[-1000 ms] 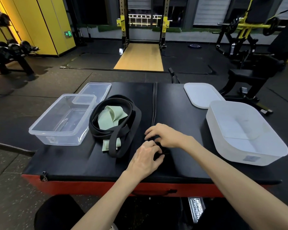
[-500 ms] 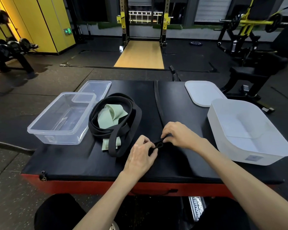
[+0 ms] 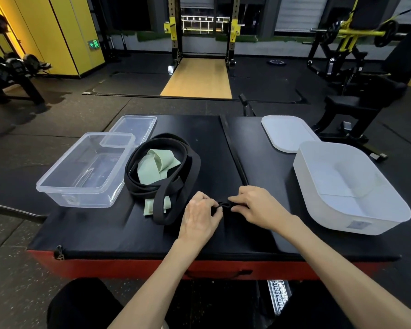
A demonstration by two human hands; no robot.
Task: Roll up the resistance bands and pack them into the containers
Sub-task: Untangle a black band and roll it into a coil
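The thin black band (image 3: 224, 206), flattened under our fingers a second ago, now seems a small coil raised at the near middle of the worktop (image 3: 105, 229), pinched between our left hand (image 3: 199, 216) and right hand (image 3: 254, 207), so rolling is starting while the clear container (image 3: 81, 198) and white container (image 3: 342, 222) stand unfilled.

Black padded box (image 3: 105, 233), red side, stands on rubber floor. Behind it: squat rack (image 3: 174, 43) over wooden platform (image 3: 197, 79). Dumbbell rack (image 3: 12, 67) far left, yellow weight machine (image 3: 351, 34) far right.
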